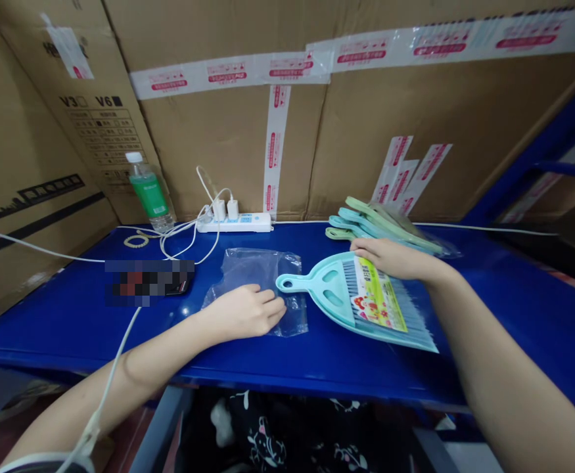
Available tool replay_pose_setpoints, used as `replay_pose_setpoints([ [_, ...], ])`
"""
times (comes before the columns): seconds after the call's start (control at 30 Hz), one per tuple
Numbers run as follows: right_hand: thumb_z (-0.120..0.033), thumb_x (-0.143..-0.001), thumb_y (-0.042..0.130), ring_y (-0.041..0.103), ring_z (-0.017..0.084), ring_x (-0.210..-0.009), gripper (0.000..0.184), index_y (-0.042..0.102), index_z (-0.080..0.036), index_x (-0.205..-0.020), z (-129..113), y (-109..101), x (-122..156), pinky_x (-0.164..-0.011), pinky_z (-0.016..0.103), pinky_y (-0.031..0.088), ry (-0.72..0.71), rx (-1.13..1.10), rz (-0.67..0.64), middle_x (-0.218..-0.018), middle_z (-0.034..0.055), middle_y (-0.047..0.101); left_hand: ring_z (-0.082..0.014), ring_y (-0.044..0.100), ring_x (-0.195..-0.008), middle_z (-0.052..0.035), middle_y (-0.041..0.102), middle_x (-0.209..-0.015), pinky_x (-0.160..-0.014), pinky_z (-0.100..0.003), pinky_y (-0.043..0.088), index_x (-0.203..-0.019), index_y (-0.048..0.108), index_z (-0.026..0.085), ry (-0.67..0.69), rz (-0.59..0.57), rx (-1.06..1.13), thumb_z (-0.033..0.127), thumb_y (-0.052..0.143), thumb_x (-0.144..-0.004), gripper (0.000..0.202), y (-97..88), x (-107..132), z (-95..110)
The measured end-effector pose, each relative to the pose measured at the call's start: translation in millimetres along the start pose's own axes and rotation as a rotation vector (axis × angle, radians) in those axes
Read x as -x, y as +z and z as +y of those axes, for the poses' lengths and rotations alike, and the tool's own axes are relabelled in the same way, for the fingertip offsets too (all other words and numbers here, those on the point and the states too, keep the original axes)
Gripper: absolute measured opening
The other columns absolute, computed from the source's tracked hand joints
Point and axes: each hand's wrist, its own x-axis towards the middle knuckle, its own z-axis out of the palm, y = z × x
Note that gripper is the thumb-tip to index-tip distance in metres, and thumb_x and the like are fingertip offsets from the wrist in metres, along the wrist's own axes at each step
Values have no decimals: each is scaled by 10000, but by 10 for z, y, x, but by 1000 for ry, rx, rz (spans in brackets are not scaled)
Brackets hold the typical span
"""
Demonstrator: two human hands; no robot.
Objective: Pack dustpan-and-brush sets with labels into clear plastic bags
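Observation:
A light-blue dustpan and brush set (330, 289) lies on the blue table, its looped handle pointing left. Grey-blue bristles and a yellow printed label (380, 295) show on its right part. My right hand (390, 257) is closed on the set's far edge, thumb side by the label; some fingers are hidden. Left of the handle a clear plastic bag (252, 266) lies flat and wrinkled. Over its near part rests my left hand (248, 311), fingers curled and pressed onto the film, just short of the handle.
More dustpan sets (361, 220) in green and blue are stacked behind my right hand. A white power strip (235, 223) with plugs and cables, a green-labelled bottle (149, 194) and a dark, partly blurred object (179, 282) are to the left. Cardboard walls (218, 144) stand behind.

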Motion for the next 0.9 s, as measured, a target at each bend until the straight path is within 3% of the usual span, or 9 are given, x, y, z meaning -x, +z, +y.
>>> replay_pose_setpoints([
  [0.23,-322,-820,432,567,242,-610,219,459,-269,-610,58,-1,11,-564,371,415,-29,6,30,-575,18,550,-123,504,-584,-23,561,-669,-484,-274,342,-685,559,146,38,91,-32,75,426,-900,263,17,-37,53],
  [0.47,-326,-823,435,555,230,-590,228,471,-266,-606,-4,5,15,-572,362,412,-33,-19,20,-572,16,557,-102,531,-541,-41,655,-829,-485,-250,390,-797,552,143,-73,136,-111,27,391,-886,218,-32,-29,-1],
  [0.9,-355,-838,414,559,223,-600,225,497,-264,-650,-14,-29,5,-581,363,431,-36,-15,-11,-624,19,581,-97,488,-526,22,591,-700,-469,-251,348,-742,519,177,-48,166,-14,70,420,-906,219,-54,-42,-24],
])
